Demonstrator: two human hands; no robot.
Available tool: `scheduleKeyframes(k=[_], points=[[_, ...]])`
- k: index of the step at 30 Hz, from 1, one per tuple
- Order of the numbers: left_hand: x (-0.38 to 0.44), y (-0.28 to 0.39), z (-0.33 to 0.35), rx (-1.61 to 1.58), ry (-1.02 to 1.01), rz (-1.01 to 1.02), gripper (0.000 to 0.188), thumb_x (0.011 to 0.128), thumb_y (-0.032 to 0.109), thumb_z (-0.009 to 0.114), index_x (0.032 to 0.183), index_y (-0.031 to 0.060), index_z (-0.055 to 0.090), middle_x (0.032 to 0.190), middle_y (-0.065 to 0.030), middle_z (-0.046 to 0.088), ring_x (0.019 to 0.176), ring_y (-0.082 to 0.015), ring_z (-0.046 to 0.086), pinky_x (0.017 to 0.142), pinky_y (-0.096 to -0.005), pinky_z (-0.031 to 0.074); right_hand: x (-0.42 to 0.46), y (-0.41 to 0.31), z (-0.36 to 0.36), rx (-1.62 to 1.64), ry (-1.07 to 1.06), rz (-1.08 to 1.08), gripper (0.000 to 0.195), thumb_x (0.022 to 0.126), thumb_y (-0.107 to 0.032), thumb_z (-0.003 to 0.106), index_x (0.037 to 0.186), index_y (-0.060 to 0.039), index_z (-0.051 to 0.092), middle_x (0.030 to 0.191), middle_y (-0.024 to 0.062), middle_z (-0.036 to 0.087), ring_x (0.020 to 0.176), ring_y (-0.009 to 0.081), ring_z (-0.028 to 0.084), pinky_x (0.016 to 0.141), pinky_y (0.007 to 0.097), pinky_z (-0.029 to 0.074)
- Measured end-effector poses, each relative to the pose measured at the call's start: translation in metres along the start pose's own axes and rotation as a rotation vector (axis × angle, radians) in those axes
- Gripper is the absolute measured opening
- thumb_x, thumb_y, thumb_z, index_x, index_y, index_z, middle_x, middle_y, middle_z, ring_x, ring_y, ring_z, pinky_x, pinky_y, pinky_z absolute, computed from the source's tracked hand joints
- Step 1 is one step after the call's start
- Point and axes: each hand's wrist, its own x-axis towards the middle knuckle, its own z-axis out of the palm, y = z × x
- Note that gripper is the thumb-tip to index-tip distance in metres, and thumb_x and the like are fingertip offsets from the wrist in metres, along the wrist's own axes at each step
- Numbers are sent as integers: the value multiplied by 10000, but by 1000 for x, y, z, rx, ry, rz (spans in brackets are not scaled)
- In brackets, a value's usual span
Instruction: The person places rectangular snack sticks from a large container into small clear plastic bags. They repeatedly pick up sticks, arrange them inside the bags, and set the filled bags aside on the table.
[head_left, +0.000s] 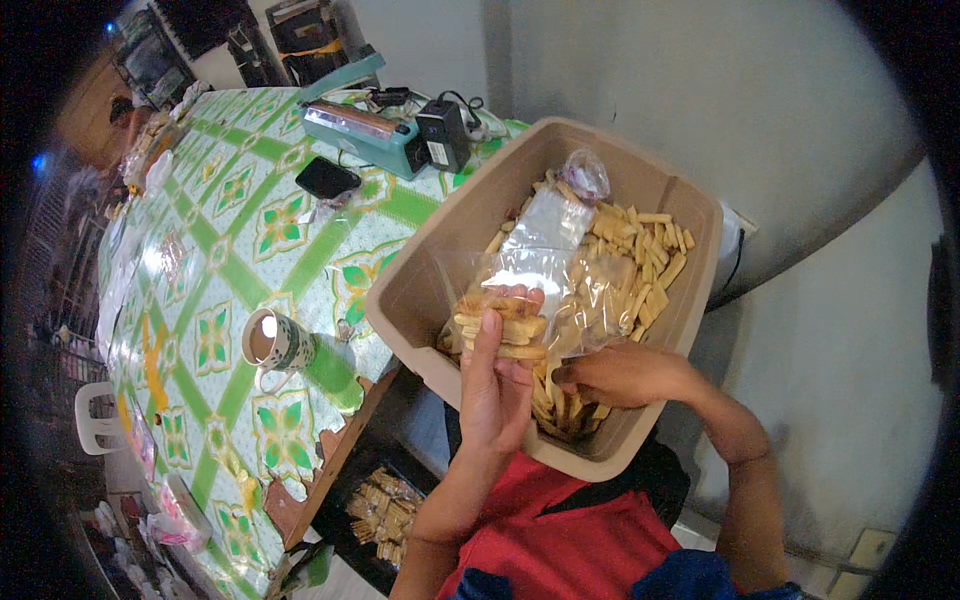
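My left hand (499, 375) is closed around a small stack of golden-brown biscuit sticks (502, 330), held above a beige plastic bin (427, 247). My right hand (619, 375) reaches down into the near right part of the bin, its fingertips among loose biscuit sticks (652, 255); whether they grip any is hidden. Clear plastic bags (551, 217) lie over the heap in the middle, and part of this film runs behind and beside the left hand. A crumpled clear bag (585, 174) rests at the far end of the heap.
Left of the bin stands a table with a green-and-white patterned cover (247, 262). On it are a mug of brown drink (277, 345), a phone (328, 178), a teal impulse sealer (360, 135) and a black box (444, 135). Below, a dark crate (337, 491) holds packed sticks (386, 514).
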Motion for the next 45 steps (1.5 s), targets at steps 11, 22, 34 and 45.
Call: scheduleKeyframes(k=[11,22,34,45], points=[[-4,3,2,-59,-7,-24,408,897,284,530,1227,64,436,1225,-92,516,1153,-183,480,1000,-314,367,-68,-45,-37,790,1373,174,219,684,28,684,881,-42,623,857,89,596,877,165,569,784,307,463],[-11,-1,-5,-29,-135,-238,472,853,205,594,1260,85,387,1215,-67,506,1123,-180,498,974,-349,407,-3,-72,-43,-104,1327,-4,184,607,-61,734,788,-89,714,1180,119,481,1104,248,435,893,367,366],[-14,0,-5,6,-275,-156,474,775,114,662,1197,42,460,1135,-89,552,1067,-210,537,949,-375,424,-20,-77,-71,173,1150,-183,171,643,-30,668,808,-39,710,799,68,650,750,192,570,705,293,434],[-8,1,-7,-34,-39,-50,384,885,274,550,1209,96,448,1171,-49,513,1106,-192,492,963,-388,398,-3,-10,-43,199,668,24,276,804,-39,570,1078,-49,541,1036,116,545,948,228,541,843,327,431]])
